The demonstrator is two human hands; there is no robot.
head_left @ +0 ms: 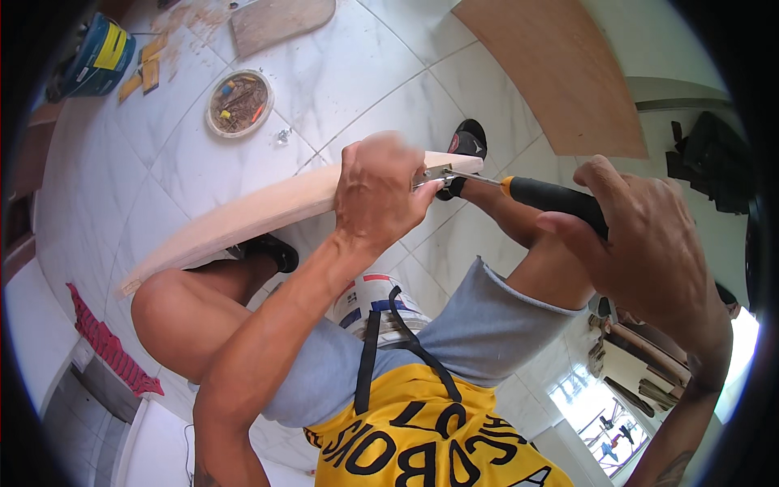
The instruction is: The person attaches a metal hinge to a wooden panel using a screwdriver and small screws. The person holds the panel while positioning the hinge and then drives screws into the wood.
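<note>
A pale wooden board point(260, 204), its long edge curved by the lens, lies across from my left knee toward the far right foot. My left hand point(377, 191) is closed round the board near its right end, thumb beside a small metal hinge point(436, 173). My right hand point(649, 235) grips a screwdriver point(552, 195) with a black handle and yellow collar. Its shaft points left, and the tip meets the hinge. Any screw under the tip is too small to make out. The left fingertips are partly blurred.
On the tiled floor ahead stands a round tub point(240, 103) of small hardware, with a small clear bag point(282, 136) beside it. A dark bucket point(104, 53) is far left. Wooden panels point(560, 73) lie at the far right. A white bucket point(377, 300) is between my legs.
</note>
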